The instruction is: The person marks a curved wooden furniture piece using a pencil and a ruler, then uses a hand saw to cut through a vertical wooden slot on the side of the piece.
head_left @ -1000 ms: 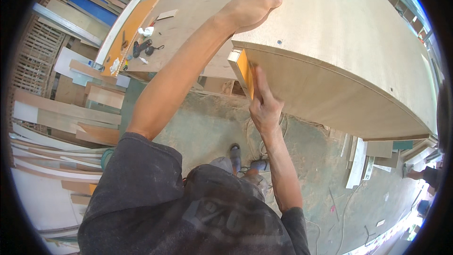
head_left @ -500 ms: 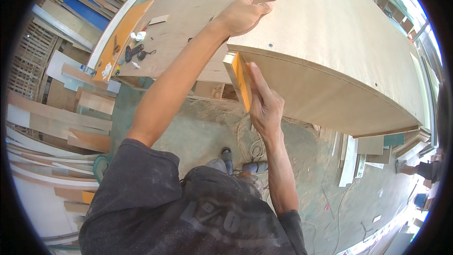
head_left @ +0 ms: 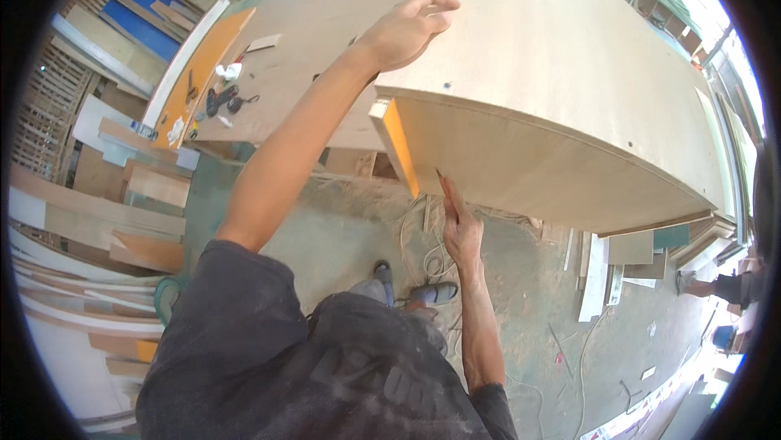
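Right hand (head_left: 462, 232) lowered beside smooth, flat plywood panel (head_left: 537, 163).

Pale plywood box (head_left: 537, 98), orange-faced board (head_left: 399, 143) left; slim tool (head_left: 440, 174).

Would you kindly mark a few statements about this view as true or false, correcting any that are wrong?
1. The left hand is higher in the picture than the right hand. True.
2. The right hand is empty. False: it holds a slim pointed tool.
3. An orange-faced board is at the left end of the plywood box. True.
4. A white shirt is worn. False: a dark shirt is worn.
5. A dark drill is further left than the left hand. True.
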`<state>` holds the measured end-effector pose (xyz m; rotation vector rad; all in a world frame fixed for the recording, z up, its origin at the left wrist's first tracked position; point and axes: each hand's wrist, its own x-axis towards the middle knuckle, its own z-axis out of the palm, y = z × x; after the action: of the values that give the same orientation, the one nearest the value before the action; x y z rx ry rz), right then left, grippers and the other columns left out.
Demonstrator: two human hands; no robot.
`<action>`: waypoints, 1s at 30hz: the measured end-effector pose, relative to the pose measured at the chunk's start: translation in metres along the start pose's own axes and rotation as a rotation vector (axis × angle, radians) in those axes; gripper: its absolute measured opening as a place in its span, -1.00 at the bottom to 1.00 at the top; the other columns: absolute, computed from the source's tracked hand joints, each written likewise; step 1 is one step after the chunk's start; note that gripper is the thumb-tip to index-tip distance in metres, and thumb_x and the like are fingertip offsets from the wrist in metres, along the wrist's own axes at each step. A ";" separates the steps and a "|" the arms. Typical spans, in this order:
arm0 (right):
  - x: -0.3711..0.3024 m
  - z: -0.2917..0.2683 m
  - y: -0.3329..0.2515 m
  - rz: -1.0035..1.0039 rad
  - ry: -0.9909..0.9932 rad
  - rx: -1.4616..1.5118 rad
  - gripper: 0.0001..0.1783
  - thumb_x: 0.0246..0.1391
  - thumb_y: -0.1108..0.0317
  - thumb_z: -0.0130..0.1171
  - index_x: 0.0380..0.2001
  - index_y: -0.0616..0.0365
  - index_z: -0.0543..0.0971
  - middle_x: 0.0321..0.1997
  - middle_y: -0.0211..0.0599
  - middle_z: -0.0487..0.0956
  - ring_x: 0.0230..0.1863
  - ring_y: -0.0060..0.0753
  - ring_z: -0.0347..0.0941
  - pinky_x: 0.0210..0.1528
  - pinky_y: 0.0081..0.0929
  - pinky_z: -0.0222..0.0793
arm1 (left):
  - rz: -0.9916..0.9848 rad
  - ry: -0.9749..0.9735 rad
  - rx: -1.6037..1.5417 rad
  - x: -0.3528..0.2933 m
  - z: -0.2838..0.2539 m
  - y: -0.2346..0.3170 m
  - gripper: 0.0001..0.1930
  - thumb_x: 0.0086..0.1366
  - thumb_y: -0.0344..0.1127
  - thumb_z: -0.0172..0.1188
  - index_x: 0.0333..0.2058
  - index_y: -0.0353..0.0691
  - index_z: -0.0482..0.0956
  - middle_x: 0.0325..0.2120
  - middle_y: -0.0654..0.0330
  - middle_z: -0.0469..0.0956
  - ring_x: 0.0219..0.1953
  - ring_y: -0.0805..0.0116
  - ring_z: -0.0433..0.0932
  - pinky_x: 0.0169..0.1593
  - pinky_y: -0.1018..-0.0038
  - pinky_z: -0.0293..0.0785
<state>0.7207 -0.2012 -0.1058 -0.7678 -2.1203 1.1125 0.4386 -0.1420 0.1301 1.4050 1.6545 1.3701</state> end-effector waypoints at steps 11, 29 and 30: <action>0.081 -0.011 -0.130 -0.335 0.161 0.230 -0.39 0.24 0.63 0.14 0.35 -0.03 0.52 -0.09 -0.06 0.72 -0.23 -0.14 0.69 -0.16 -0.30 0.56 | 0.020 -0.031 -0.070 -0.006 -0.001 0.004 -0.62 0.54 -0.36 0.04 0.25 -0.33 0.45 -0.07 0.26 0.52 -0.03 0.57 0.43 0.18 0.58 0.38; 0.091 0.000 -0.104 -0.463 0.220 0.200 -0.27 0.07 0.71 0.18 0.31 -0.13 0.57 -0.38 -0.22 0.65 -0.39 -0.29 0.62 -0.23 -0.29 0.56 | 0.001 0.000 -0.043 -0.005 0.003 0.004 -0.63 0.51 -0.38 0.02 0.22 -0.32 0.47 -0.04 0.15 0.56 0.09 0.46 0.49 0.25 0.52 0.39; 0.091 0.000 -0.104 -0.459 0.224 0.196 -0.27 0.08 0.71 0.18 0.31 -0.14 0.57 -0.38 -0.22 0.65 -0.39 -0.28 0.62 -0.23 -0.29 0.56 | 0.002 0.002 -0.045 -0.005 0.003 0.004 -0.63 0.51 -0.38 0.02 0.22 -0.31 0.47 -0.04 0.15 0.56 0.08 0.46 0.49 0.25 0.52 0.39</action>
<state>0.6410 -0.1853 0.0058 -0.2755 -1.8384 0.9178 0.4441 -0.1459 0.1322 1.3807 1.6137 1.4020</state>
